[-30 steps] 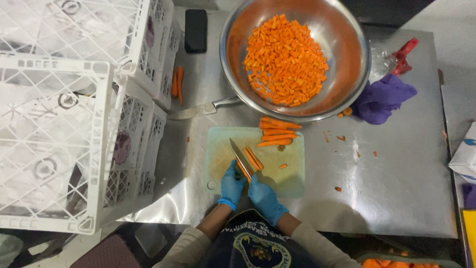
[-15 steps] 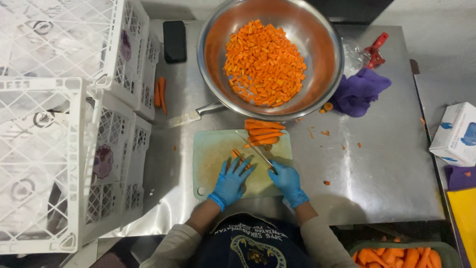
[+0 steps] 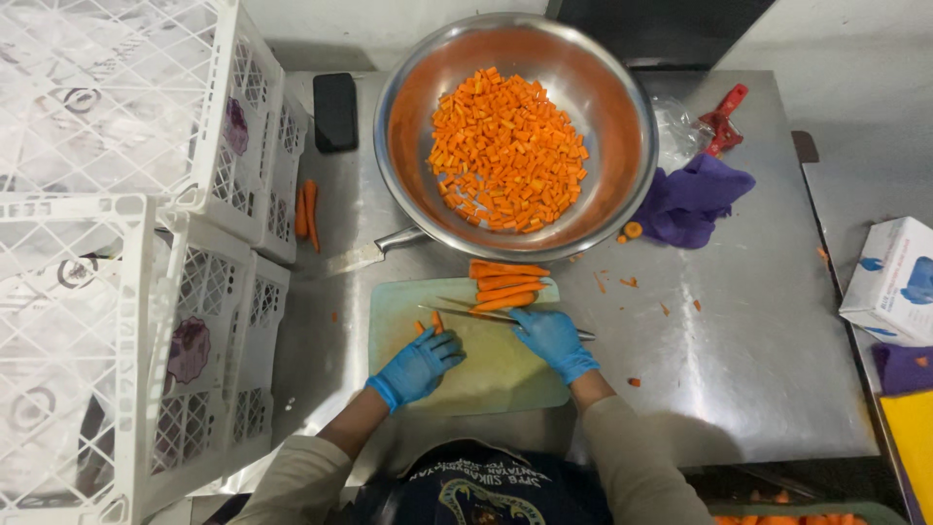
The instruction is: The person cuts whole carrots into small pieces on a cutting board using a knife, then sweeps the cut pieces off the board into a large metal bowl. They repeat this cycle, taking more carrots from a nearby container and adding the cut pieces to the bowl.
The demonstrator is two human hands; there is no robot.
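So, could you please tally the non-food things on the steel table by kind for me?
Knives: 2, one in the right hand over the cutting board, one by the bowl
Steel bowls: 1
Cutting boards: 1
Black phones: 1
Purple cloths: 1
Total: 6

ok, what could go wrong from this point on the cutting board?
The left hand holds small carrot pieces right beside the knife in the right hand, so the fingertips could get nicked. The carrot sticks sit at the cutting board edge and may roll off.
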